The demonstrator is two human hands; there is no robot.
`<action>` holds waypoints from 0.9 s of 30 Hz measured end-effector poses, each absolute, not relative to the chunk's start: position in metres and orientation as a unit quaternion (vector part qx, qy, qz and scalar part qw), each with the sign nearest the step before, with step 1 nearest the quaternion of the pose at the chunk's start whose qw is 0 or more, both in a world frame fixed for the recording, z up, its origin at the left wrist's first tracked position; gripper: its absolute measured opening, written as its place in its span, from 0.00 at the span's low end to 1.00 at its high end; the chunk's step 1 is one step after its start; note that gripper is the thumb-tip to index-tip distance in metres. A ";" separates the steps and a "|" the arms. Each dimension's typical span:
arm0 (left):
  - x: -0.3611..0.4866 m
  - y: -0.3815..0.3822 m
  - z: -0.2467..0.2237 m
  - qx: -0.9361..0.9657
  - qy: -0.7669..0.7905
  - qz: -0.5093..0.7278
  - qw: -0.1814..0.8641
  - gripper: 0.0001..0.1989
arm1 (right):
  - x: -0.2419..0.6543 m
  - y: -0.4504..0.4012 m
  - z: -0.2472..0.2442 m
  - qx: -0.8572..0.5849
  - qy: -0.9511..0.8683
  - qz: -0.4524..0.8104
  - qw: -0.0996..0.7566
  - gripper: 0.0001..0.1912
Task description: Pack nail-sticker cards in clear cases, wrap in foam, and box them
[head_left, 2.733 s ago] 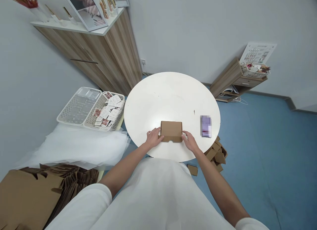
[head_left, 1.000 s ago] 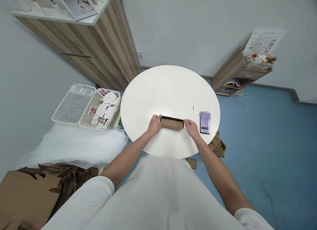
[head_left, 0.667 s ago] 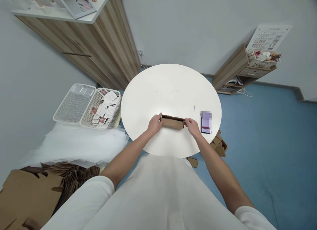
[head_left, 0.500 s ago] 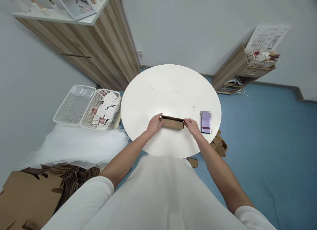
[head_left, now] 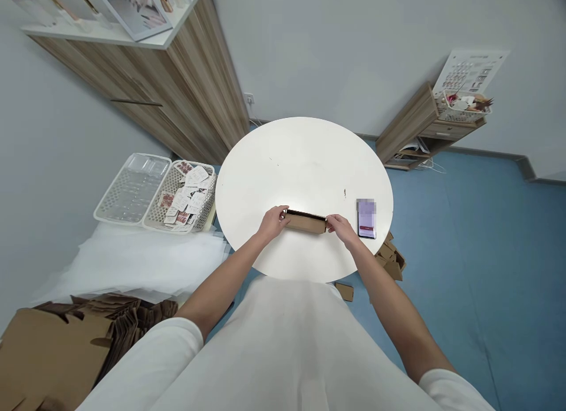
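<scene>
A small brown cardboard box (head_left: 305,223), long and narrow, is held between my hands over the near half of the round white table (head_left: 300,157). Along its far side runs a dark gap. My left hand (head_left: 273,222) grips the box's left end, thumb on the near side and fingers at the far edge. At the right end, my right hand (head_left: 340,227) pinches the corner. Whether the box rests on the tabletop or hovers just above it, I cannot tell. A phone (head_left: 367,219) with a purple screen lies to the right of my right hand.
Left of the table stand a basket of printed cards (head_left: 188,193) and one of clear plastic pieces (head_left: 132,190). Nearer are white translucent sheets (head_left: 150,257) and stacked flat cardboard (head_left: 57,352). Folded cardboard boxes (head_left: 391,257) lie on the floor at right.
The box's near panel looks a little more tilted, and the dark gap is narrower. Both hands remain at its ends, with the fingers slightly shifted.
</scene>
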State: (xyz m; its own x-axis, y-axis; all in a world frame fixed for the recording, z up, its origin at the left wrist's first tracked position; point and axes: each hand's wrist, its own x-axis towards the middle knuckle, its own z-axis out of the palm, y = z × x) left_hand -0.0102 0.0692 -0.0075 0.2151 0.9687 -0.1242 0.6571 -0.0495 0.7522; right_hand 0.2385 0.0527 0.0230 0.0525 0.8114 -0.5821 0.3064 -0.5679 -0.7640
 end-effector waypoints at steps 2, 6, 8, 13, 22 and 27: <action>-0.011 0.069 -0.007 0.689 0.592 0.213 0.359 0.17 | 0.240 0.052 0.022 -0.681 -0.405 0.566 0.227 0.14; -0.014 0.068 -0.004 0.688 0.578 0.214 0.384 0.18 | 0.242 0.050 0.019 -0.678 -0.401 0.573 0.227 0.14; -0.015 0.066 -0.003 0.667 0.579 0.220 0.413 0.21 | 0.243 0.048 0.018 -0.677 -0.395 0.577 0.230 0.14; -0.015 0.062 -0.005 0.571 0.617 0.232 0.489 0.20 | 0.242 0.041 0.011 -0.658 -0.351 0.620 0.243 0.18; -0.027 0.034 -0.019 0.519 0.613 0.231 0.549 0.21 | 0.222 0.005 -0.001 -0.635 -0.327 0.624 0.316 0.21; -0.036 0.028 -0.019 0.534 0.588 0.232 0.561 0.22 | 0.215 -0.004 -0.008 -0.637 -0.339 0.610 0.327 0.20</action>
State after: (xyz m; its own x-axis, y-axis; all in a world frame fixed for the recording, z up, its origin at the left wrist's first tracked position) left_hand -0.0363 0.0278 -0.0193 0.2009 0.8887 -0.4122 0.3684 0.3213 0.8724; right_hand 0.2150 -0.0045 -0.0075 0.0263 0.8306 -0.5563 0.0325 -0.5569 -0.8300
